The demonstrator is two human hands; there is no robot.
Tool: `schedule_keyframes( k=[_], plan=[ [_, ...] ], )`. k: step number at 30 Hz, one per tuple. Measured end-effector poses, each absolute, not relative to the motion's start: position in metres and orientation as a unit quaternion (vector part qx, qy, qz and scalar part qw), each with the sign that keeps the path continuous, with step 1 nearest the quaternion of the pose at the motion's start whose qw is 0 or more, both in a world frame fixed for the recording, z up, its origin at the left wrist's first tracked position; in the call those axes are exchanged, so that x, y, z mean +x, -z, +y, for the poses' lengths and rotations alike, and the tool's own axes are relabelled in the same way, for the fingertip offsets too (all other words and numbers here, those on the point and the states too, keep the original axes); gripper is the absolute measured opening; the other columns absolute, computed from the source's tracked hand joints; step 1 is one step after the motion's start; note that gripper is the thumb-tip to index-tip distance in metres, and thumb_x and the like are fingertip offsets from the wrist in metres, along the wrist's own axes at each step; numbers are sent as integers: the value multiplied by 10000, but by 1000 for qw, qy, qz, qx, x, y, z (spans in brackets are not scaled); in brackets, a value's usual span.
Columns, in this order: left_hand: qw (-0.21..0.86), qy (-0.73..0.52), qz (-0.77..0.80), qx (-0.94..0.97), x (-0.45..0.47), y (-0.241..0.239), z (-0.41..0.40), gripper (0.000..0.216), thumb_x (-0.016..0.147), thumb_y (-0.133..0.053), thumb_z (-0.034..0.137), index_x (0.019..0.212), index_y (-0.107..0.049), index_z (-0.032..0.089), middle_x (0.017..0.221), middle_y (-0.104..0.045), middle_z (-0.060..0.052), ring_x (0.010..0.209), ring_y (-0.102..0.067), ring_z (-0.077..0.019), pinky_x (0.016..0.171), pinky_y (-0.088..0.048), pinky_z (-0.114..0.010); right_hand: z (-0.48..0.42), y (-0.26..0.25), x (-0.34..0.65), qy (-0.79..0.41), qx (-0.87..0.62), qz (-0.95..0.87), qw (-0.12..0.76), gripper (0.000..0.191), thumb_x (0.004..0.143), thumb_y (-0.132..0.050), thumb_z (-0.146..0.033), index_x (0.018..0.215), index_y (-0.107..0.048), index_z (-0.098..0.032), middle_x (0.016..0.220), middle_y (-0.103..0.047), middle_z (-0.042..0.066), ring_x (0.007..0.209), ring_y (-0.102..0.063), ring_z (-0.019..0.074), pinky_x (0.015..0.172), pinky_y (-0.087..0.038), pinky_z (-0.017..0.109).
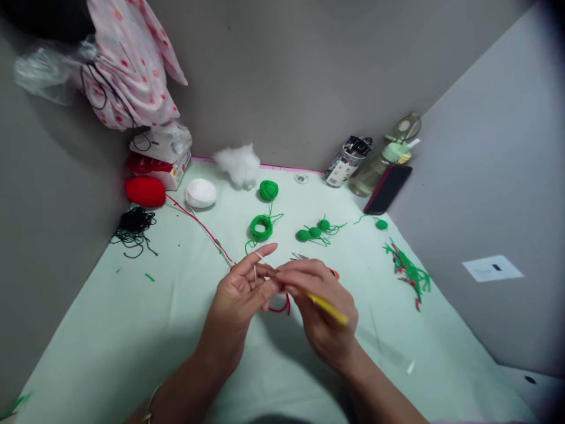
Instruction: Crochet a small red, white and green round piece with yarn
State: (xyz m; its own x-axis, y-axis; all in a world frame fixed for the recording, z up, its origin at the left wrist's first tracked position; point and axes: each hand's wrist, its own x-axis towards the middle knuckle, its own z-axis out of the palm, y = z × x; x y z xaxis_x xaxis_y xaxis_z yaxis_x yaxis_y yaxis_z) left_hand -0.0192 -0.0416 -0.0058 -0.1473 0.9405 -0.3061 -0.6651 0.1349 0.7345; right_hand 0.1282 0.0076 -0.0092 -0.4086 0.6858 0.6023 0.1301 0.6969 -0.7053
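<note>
In the head view my right hand (324, 309) is closed on a crochet hook with a yellow handle (327, 308). Its tip meets the fingertips of my left hand (245, 288). White yarn (255, 274) loops over the raised left index finger, while the left thumb and other fingers pinch the work, mostly hidden from me. Below the hands a red yarn strand (282, 309) curls on the cloth. Partly covered by my right hand are scissors (335, 274) with orange handles.
Red (145, 192) and white yarn balls (200, 193) sit back left, near black yarn (135, 221) and white stuffing (238, 165). Green yarn (261, 228) and small green balls (315, 232) lie mid-table. A pen holder (342, 168), bottle (371, 174), phone (388, 188) and yarn scraps (408, 271) are right.
</note>
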Motion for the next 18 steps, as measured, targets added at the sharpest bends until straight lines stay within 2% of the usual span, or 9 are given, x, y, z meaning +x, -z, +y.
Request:
schedule_keyframes(
  k=[3, 5, 8, 13, 18],
  plan=[
    [695, -606, 372, 103, -23, 4, -39, 418, 790, -914, 259, 1190, -811, 194, 566, -525, 93, 495, -354, -28, 659, -497, -188, 9, 10, 133, -248, -257, -804, 476, 340, 988, -642, -100, 1224, -784, -299, 1120, -795, 82, 982, -738, 229, 837, -606, 384],
    [712, -598, 362, 63, -26, 3, -38, 400, 770, -924, 245, 1150, -823, 175, 551, -482, 113, 474, -306, -13, 719, -548, -224, 12, 9, 135, -336, -284, -740, 509, 267, 1017, -618, -137, 1144, -799, -287, 1002, -790, 60, 865, -720, 204, 764, -596, 363],
    [674, -623, 388, 86, -25, 3, -38, 402, 774, -918, 224, 1162, -815, 204, 682, -594, 82, 492, -368, -10, 730, -566, -238, 18, 7, 132, -479, -289, -641, 525, 191, 1042, -621, -253, 1017, -810, -264, 882, -755, 46, 743, -675, 185, 661, -573, 339],
    [648, -616, 414, 173, -19, 7, -41, 443, 822, -882, 231, 1252, -777, 234, 773, -675, 36, 600, -526, -67, 718, -553, -250, 18, 8, 126, -496, -290, -650, 498, 139, 1006, -695, -277, 987, -832, -267, 941, -796, 48, 910, -726, 198, 800, -600, 337],
    [684, -586, 407, 151, -24, 7, -41, 448, 826, -856, 245, 1265, -768, 223, 912, -727, -24, 700, -582, -106, 797, -544, -303, 20, 8, 130, -600, -279, -566, 492, 183, 1025, -665, -346, 968, -791, -226, 896, -778, 41, 687, -695, 144, 670, -597, 290]
  ],
)
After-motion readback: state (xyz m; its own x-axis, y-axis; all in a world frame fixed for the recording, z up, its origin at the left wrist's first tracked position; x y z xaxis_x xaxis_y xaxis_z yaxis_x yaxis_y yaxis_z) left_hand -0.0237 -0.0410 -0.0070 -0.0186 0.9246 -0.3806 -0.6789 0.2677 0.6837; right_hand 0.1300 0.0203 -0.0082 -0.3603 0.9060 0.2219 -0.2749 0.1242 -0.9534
